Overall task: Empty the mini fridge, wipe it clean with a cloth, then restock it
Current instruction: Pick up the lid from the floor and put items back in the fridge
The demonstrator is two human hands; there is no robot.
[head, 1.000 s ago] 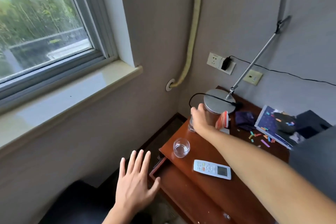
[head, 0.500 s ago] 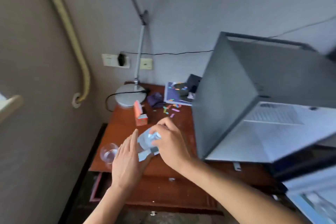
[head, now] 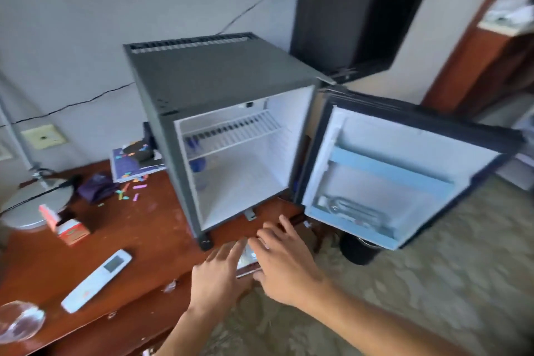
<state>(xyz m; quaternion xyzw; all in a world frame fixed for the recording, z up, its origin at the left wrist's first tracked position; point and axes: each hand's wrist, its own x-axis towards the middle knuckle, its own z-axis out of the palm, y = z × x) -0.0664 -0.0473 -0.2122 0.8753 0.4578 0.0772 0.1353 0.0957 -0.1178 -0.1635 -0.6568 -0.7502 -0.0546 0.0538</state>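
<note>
While both hands (head: 254,266) flank it, bottle (head: 247,258) lies between fingers (head: 270,235).

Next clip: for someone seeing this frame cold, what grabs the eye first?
The mini fridge on the wooden table, its door swung wide to the right and its white interior looking almost bare. Just in front of it, the left hand and right hand meet around a small clear object, too blurred to identify. A white remote lies on the table at lower left.
</note>
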